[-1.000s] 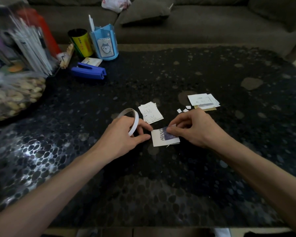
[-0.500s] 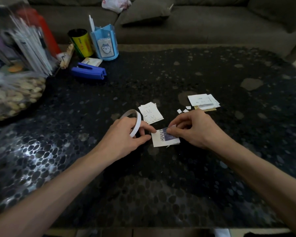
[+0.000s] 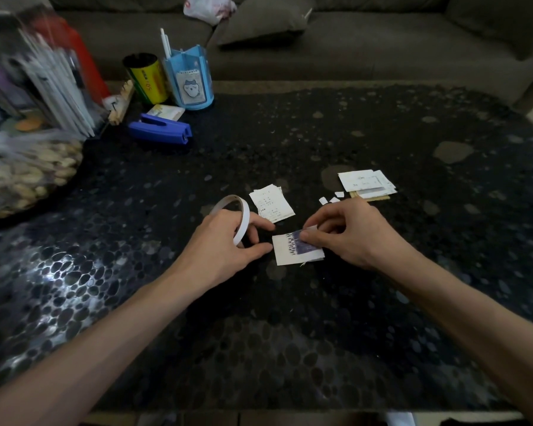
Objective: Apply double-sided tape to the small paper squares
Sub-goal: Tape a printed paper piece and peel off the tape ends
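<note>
The right hand (image 3: pixel 348 233) had its grip closed tight, thumb and forefinger pinched together on the far right corner of the paper square (image 3: pixel 285 252), the other fingers curled in behind them. A small white flap stood up between the pinching fingertips; whether it was the paper's own corner or a bit of tape could not be told. The paper square lay flat on the desk (image 3: pixel 290 348) between the two hands, white with a purple printed patch under the right thumb.

The left hand (image 3: pixel 222 247) held the tape roll (image 3: pixel 239 218), a thin white ring standing on edge, with the fingers curled through and around it. Its thumb reached out along the desk so that the tip sat just at the left edge of the paper square.

Just beyond the left hand's fingers lay a small stack of printed slips (image 3: pixel 271 204). Beyond the right hand were a few tiny white scraps (image 3: pixel 330 199), and past them a pile of papers (image 3: pixel 366 184).

Well away at the far left of the desk sat a blue stapler (image 3: pixel 160 129), a blue pen holder (image 3: pixel 191 81) and a yellow can (image 3: pixel 146 76) side by side, and a clear bag (image 3: pixel 22 176) of pale lumps at the left edge. A grey sofa (image 3: pixel 382 41) ran behind the desk.
</note>
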The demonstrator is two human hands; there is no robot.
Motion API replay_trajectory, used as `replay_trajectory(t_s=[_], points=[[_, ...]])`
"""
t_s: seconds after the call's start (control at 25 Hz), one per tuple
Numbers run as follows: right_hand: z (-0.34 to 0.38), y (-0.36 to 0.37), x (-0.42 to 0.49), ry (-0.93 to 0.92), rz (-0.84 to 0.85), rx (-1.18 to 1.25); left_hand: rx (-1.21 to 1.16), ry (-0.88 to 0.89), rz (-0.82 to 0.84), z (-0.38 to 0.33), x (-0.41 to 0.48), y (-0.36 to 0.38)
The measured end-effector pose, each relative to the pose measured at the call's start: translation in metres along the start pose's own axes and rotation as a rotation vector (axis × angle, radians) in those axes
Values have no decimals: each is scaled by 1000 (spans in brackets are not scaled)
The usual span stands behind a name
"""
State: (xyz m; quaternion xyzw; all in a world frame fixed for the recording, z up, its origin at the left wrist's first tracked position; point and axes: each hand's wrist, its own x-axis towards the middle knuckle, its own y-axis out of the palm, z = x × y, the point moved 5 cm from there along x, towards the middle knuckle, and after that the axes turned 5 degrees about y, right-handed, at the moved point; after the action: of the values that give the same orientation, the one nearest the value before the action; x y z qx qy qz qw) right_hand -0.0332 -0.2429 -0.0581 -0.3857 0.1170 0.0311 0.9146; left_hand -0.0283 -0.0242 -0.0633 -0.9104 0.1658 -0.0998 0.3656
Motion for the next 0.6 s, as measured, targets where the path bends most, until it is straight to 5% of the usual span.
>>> replay_trajectory(t_s=[0.6], points=[[4, 0, 0, -5, -3, -27, 12, 41, 40, -4, 0, 4]])
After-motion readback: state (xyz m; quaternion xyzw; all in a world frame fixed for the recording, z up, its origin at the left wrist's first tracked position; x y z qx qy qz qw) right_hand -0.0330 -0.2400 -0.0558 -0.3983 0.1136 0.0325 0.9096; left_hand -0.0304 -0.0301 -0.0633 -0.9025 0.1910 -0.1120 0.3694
